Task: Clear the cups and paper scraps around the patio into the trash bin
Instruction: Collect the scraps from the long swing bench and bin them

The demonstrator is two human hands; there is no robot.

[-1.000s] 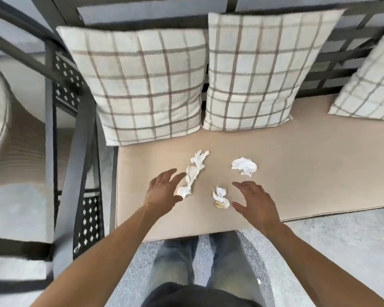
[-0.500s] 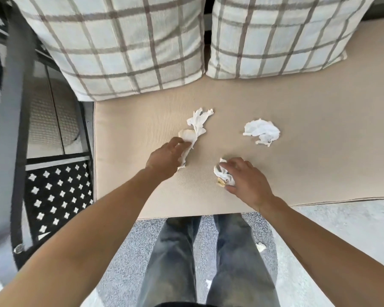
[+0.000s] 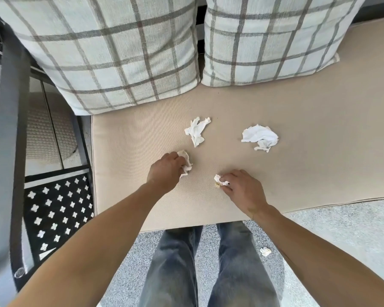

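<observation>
On seat cushion [image 3: 142,134]: left hand [image 3: 166,171] fingers grip half-hidden scrap [image 3: 186,161]; right hand [image 3: 242,189] pinches scrap [image 3: 217,179].

two pillows [image 3: 111,52] behind, on seat cushion [image 3: 297,165] | four paper scraps [image 3: 196,131] before them | fifth scrap [image 3: 265,251] on floor

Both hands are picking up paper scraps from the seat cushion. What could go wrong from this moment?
1. The left hand and right hand each grip a scrap, so the two loose scraps behind them, and, may be hard to take without dropping one.
2. The small scrap on the floor, beside the person's leg, could be missed or stepped on.
3. No trash bin is in view, so light paper might fall during the carry.
</observation>
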